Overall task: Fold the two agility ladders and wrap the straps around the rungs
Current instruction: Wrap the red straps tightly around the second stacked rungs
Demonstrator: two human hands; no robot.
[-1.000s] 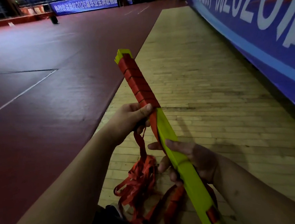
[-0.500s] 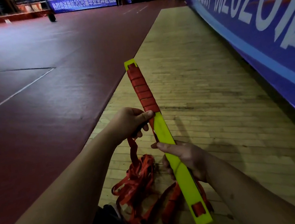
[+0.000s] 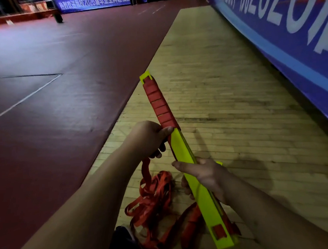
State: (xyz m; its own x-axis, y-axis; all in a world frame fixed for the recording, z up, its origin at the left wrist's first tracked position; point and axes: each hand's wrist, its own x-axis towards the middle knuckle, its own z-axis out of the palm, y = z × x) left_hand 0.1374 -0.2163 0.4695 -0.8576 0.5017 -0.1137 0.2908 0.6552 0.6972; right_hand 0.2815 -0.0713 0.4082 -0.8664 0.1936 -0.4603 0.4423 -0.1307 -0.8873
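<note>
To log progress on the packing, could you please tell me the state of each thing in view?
Stack of yellow plastic ladder rungs: folded together, held up in the air.
Red webbing strap on the rungs: wound round the far part only.
Loose red strap heap: tangled on the wooden floor.
Left hand: grips the strap beside the wrap.
Right hand: grips the rungs' bare middle.

Dim indoor light, grainy and soft throughout. The yellow rungs point(image 3: 183, 152) and red strap point(image 3: 158, 105) are the most saturated patches. Just right of the rungs a soft shadow lies on the wooden floor point(image 3: 235, 99), so light arrives from their left. Further right the blue banner point(image 3: 290, 45) bows with lens distortion; far beyond the rungs the hall blurs.
</note>
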